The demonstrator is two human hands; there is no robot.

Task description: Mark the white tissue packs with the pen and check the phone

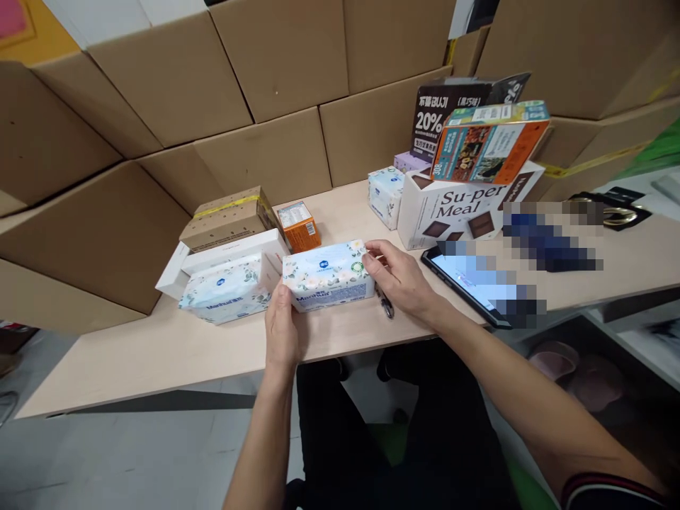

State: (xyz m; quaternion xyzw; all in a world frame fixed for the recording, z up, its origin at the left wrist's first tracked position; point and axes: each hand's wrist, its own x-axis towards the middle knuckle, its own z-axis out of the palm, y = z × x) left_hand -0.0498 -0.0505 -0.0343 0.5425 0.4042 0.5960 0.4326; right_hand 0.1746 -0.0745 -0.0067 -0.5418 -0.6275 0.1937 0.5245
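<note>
A pack of tissues with a pale blue floral wrapper is held level between both hands near the table's front edge. My left hand grips its left end, and my right hand has its fingers on the right end. A second floral tissue pack lies just left of my left hand, against white boxes with a brown carton on top. Behind the held pack stands a small orange box. Under my right hand a pen is partly hidden.
A tablet lies to the right of my right hand. Behind it a white Su-per Meal box carries an orange box, beside another tissue pack. Large cardboard boxes wall the table's back.
</note>
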